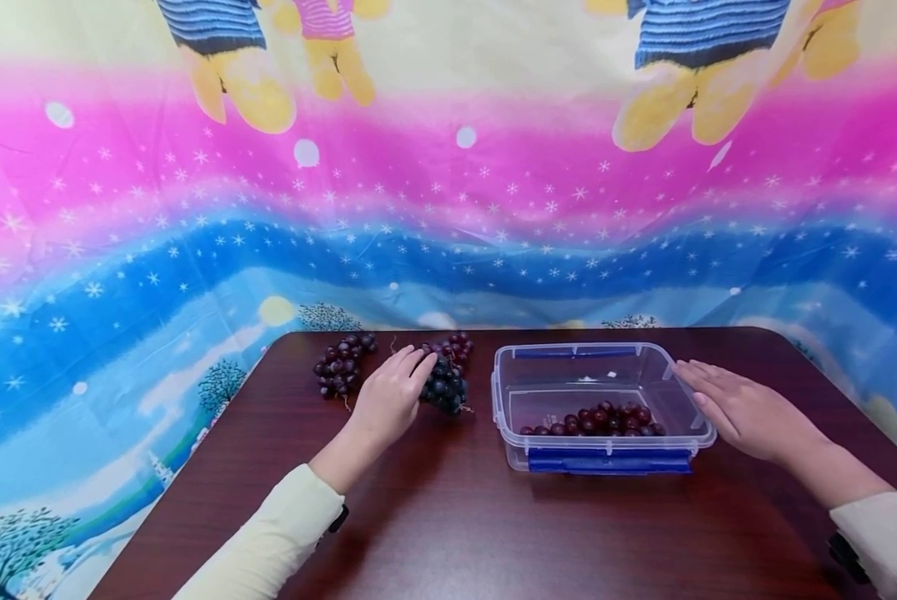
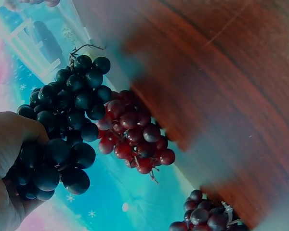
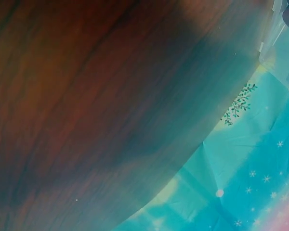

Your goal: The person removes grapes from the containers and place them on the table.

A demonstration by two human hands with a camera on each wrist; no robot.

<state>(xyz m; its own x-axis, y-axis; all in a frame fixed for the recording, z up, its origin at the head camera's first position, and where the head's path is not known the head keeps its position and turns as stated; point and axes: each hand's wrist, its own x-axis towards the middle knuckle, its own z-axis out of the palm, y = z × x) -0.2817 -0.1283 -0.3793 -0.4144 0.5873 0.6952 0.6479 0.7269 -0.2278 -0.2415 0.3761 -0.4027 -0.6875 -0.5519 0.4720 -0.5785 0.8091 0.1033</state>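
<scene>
My left hand (image 1: 390, 400) grips a bunch of black grapes (image 1: 446, 385) at the table's far side. In the left wrist view, the thumb and fingers of that hand (image 2: 9, 139) curl round one end of the black bunch (image 2: 72, 103), and a thin stem sticks out at the other. Just behind it is a bunch of red grapes (image 1: 459, 343). A third, dark red bunch (image 1: 341, 364) lies to the left. My right hand (image 1: 752, 408) touches the right rim of a clear plastic box (image 1: 499, 417) with straight fingers. Red grapes (image 1: 602, 419) lie inside the box.
The dark brown wooden table (image 1: 433, 533) has rounded far corners. Behind it hangs a colourful cloth (image 1: 448, 208) with snowflakes and cartoon figures. A blue latch flap (image 1: 609, 461) hangs along the box's near side.
</scene>
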